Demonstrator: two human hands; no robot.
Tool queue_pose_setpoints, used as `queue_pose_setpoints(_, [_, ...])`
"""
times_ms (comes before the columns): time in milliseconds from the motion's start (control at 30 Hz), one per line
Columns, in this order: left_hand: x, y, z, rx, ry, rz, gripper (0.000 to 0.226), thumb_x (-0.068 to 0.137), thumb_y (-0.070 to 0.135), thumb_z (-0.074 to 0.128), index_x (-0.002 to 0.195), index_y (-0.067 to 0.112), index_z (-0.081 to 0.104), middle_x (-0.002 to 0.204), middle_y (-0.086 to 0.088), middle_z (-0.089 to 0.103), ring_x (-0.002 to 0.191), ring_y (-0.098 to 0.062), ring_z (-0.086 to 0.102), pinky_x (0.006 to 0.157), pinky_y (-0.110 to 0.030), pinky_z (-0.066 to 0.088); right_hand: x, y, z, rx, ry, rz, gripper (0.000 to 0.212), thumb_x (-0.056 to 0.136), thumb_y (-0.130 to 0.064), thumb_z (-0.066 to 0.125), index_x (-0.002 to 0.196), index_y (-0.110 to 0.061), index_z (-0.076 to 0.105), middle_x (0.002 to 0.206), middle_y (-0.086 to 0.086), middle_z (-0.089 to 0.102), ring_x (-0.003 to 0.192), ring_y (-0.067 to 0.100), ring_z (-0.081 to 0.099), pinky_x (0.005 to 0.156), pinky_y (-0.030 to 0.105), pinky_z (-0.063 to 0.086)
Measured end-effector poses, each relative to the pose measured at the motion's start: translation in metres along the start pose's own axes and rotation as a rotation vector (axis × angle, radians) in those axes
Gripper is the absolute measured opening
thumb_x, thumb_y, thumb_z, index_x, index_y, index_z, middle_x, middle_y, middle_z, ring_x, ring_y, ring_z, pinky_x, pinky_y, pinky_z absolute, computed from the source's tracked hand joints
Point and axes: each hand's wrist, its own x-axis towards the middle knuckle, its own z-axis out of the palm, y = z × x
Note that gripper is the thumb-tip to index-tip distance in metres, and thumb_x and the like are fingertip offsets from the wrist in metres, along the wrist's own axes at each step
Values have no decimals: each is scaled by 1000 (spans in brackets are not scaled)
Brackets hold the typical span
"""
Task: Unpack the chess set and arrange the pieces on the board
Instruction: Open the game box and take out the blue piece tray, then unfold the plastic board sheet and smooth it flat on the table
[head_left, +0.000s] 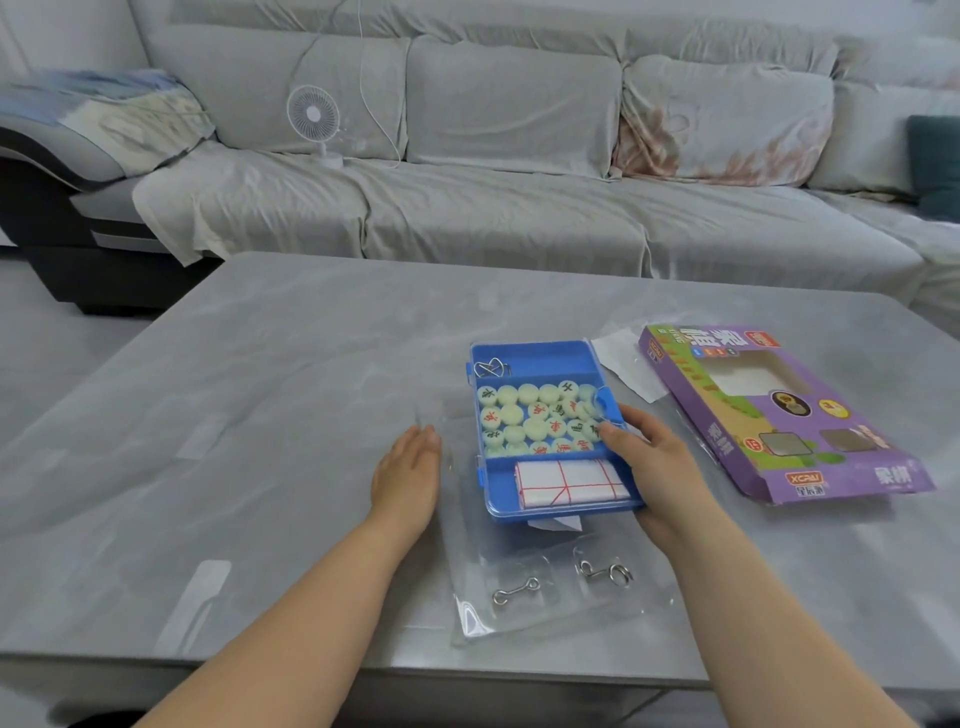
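Fingers (623, 444) of right hand (662, 470) seemingly grip blue case (540, 349).

A grey marbled table (260, 389) is set before a long sofa (519, 104) draped in pale covers. A small white fan (313, 115) is placed on its seat. Pale floor (62, 353) is seen at left.

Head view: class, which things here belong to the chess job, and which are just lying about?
Job: blue case, round pieces, folded board sheet, purple carton.
Lying about: wire puzzles, clear tray, desk fan, sofa.
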Motion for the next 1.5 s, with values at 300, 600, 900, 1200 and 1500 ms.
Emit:
queue_pose_setpoints(300, [-41, 28, -11, -609, -171, -79, 19, 88, 28, 50, 104, 20, 56, 98, 2, 65, 87, -11, 64, 73, -22, 50, -16, 2, 17, 5, -136, 13, 12, 88, -13, 53, 93, -25, 54, 86, 4, 66, 64, 15, 65, 49, 24, 54])
queue_pose_setpoints(600, [-58, -17, -66, -704, -17, -173, 8, 86, 15, 54, 89, 20, 58, 83, 1, 70, 73, -18, 67, 62, -30, 49, -22, 11, 49, -501, 7, -213, 14, 88, -16, 52, 74, -18, 57, 81, 0, 62, 65, 7, 55, 55, 14, 41])
queue_pose_setpoints(900, [-45, -75, -139, -561, 155, -312, 10, 80, 9, 62, 90, 8, 58, 82, -8, 64, 45, -12, 64, 38, -20, 50, -10, 30, 10, -1053, 278, -125, 45, 86, -25, 55, 127, -10, 45, 130, 12, 48, 121, 30, 39, 96, 34, 33])
queue_pose_setpoints(1200, [-26, -68, -133, -46, 278, -213, 22, 79, 22, 66, 93, 5, 64, 91, -14, 65, 71, -26, 57, 64, -32, 43, -5, 36, -3, -1113, 243, -63, 41, 86, -11, 45, 128, -9, 42, 117, 16, 57, 107, 32, 52, 85, 33, 40])
queue_pose_setpoints(1500, [-24, -58, -123, 446, 382, -129, 41, 85, 26, 58, 121, 6, 53, 123, -20, 55, 108, -38, 48, 82, -42, 39, 9, 24, -28, -1191, 370, -235, 39, 90, -23, 49, 125, -9, 48, 131, 11, 47, 124, 29, 37, 99, 31, 25])
